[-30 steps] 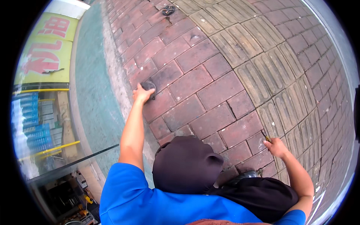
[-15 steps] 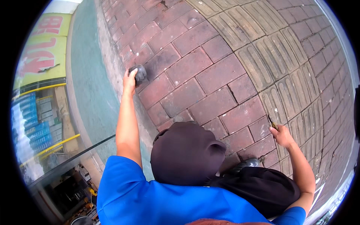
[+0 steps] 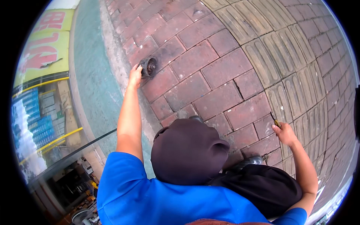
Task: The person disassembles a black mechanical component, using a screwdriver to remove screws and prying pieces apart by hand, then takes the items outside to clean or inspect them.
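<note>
At the far left of the paving, my left hand [image 3: 135, 76] grips a dark, greasy cylindrical metal part [image 3: 150, 66] by its near-left side. A small toothed gear or shaft shows at the centre of its end. I cannot tell whether the part rests on the bricks or is just above them. Over on the right, my right hand [image 3: 285, 134] is closed around a thin screwdriver [image 3: 276, 122] with a yellow and dark handle. Its slim dark shaft points up and away, apart from the metal part.
Red paving bricks [image 3: 198, 90] cover the ground, with a strip of yellowish ribbed tiles [image 3: 270, 56] to the right. A green ledge [image 3: 90, 56] runs along the left beside a glass front. My knees in dark trousers [image 3: 187, 153] and a shoe [image 3: 252, 161] are close in.
My left hand has turned the metal part so its geared end now faces up and right. The right hand still holds the screwdriver in nearly the same place. The view has shifted slightly.
</note>
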